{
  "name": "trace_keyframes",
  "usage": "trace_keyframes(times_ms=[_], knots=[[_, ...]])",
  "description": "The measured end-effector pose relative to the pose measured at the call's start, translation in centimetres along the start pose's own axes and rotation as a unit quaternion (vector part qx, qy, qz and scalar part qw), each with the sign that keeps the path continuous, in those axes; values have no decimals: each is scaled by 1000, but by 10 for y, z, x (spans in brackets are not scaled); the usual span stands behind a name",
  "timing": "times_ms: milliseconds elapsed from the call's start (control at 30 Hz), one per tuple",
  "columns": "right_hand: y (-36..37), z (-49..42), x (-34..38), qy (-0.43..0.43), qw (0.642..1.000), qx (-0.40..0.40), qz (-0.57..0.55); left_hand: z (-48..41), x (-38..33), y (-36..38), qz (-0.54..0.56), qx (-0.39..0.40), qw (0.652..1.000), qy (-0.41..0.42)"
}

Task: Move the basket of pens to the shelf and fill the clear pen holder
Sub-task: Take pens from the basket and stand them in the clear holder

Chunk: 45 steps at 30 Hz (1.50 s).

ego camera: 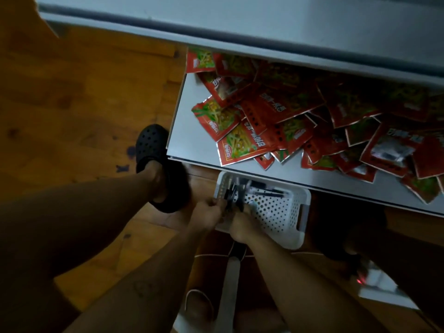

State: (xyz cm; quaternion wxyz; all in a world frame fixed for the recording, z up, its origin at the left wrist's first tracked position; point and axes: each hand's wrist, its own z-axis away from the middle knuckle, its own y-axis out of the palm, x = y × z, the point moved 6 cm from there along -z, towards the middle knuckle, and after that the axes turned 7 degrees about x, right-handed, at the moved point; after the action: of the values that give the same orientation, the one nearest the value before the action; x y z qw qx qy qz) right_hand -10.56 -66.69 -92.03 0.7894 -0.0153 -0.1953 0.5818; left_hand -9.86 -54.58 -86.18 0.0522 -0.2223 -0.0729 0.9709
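A white perforated basket [276, 212] sits low on the wooden floor, partly under the edge of a white shelf board [189, 111]. Dark pens [266, 192] lie along its far side. My left hand [206, 212] and my right hand [240, 224] meet at the basket's left end. Together they grip a bunch of dark pens [233, 198] that sticks up between them. No clear pen holder is in view.
Several red snack packets [288, 116] are piled on the shelf board. A higher white shelf [240, 25] runs across the top. My foot in a black clog [153, 150] stands left of the basket. A white bar [228, 289] and a white shoe lie below.
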Motion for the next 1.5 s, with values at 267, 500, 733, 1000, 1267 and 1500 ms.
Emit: trace_keyframes(times_ms=[267,500,733,1000,1267,1500], knots=[[-28,13,-10,-24,990,-90,-102,6,-10,-3,13,3,1000,9],[-86,80,1,-139,972,-134,-135,43,-53,-4,-22,15,997,68],[-150,193,28,-219,919,-288,-156,121,-127,-18,-92,20,978,184],[-219,353,71,-304,829,-460,-90,232,-219,-19,-171,33,919,354],[-261,463,79,-377,689,-614,-86,302,-280,-31,-135,-60,877,458],[-315,491,81,-426,541,-712,-136,285,-323,-46,-28,-113,875,469]])
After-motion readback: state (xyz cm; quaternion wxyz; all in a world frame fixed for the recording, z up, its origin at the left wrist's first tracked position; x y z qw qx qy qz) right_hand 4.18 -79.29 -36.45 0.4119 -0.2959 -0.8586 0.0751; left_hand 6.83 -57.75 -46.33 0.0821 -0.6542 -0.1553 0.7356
